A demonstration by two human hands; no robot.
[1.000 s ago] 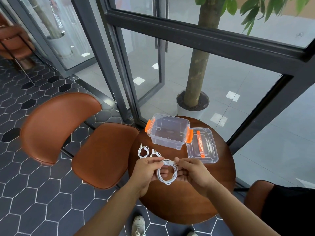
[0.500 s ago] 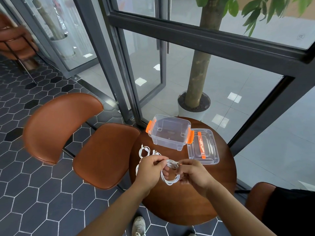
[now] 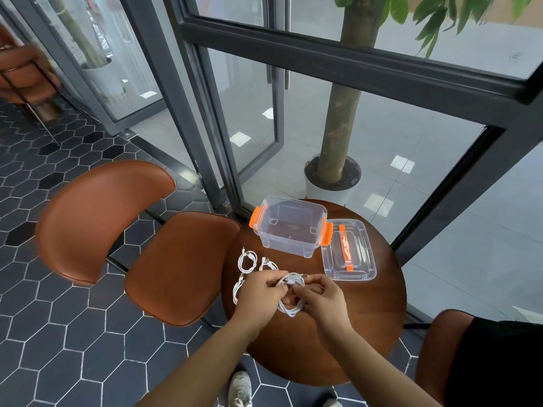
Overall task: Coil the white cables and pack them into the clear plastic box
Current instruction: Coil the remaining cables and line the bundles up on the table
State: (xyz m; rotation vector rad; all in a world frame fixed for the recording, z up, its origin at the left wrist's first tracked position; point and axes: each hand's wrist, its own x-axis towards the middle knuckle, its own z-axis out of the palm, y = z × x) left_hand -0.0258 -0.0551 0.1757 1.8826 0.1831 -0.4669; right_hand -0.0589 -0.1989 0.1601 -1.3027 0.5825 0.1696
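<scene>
Fingers (image 3: 276,282) of left hand (image 3: 261,292) pinched on top of a looped white cable (image 3: 291,301), fingers of right hand (image 3: 318,298) closed on the same loop from the other side; coil held just above the round brown wooden desk (image 3: 367,312), lower turns hanging between both hands. Looks like the last wraps or the tucking of an end, judging by the neat loops already formed.

Three more white cables on the desk: one small coil (image 3: 247,261) near the left edge, another (image 3: 268,263) just beside it and partly hidden behind the left hand, a third (image 3: 237,290) to the left of that hand, seemingly looser. Clear plastic box with orange latches (image 3: 289,227) open at the far side of the desk, nothing inside as far as visible. Clear lid with orange handle (image 3: 348,249) flat on the desk, touching the box's right side.

So: some coiling apparently done, none packed. Left to do, probably: finish this coil, deal with the rest, load the box.

No readable brand, label or writing anywhere; a faint mark on the box floor too small to read.
</scene>
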